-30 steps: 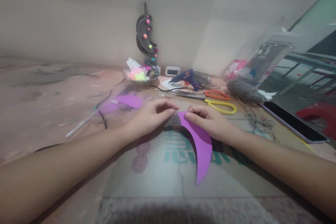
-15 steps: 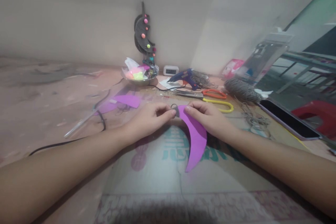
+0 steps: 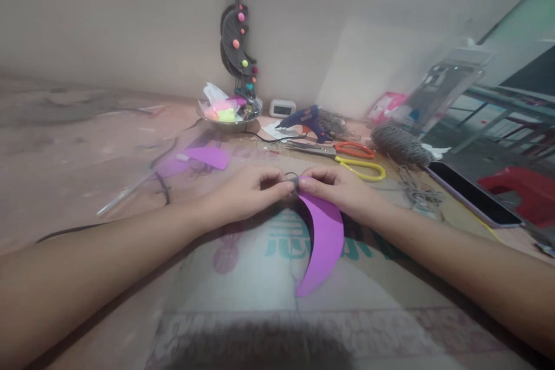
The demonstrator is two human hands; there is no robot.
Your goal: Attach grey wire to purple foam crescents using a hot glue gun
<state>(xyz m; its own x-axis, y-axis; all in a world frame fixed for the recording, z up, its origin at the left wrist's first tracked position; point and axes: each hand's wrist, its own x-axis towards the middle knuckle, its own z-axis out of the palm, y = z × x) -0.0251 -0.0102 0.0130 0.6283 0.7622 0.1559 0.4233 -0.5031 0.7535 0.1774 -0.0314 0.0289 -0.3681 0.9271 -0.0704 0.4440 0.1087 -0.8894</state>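
A purple foam crescent (image 3: 323, 237) lies on a printed cardboard sheet (image 3: 260, 277) in front of me. My right hand (image 3: 336, 191) pinches the crescent's upper tip. My left hand (image 3: 251, 191) meets it there, fingers pinched on a small loop of grey yarn (image 3: 291, 178) at that tip. Both hands rest on the cardboard, fingertips touching.
Behind the hands lie orange and yellow scissors (image 3: 351, 159), a blue glue gun (image 3: 303, 120), a grey yarn ball (image 3: 399, 144), a metal bowl of bright bits (image 3: 228, 114), a dark crescent ornament with pompoms (image 3: 236, 46) and a purple foam scrap (image 3: 203, 157). A phone (image 3: 472, 193) lies right.
The crescent's lower tip has swung left and nearer to me. My fingertips have closed together on the yarn loop at its upper tip.
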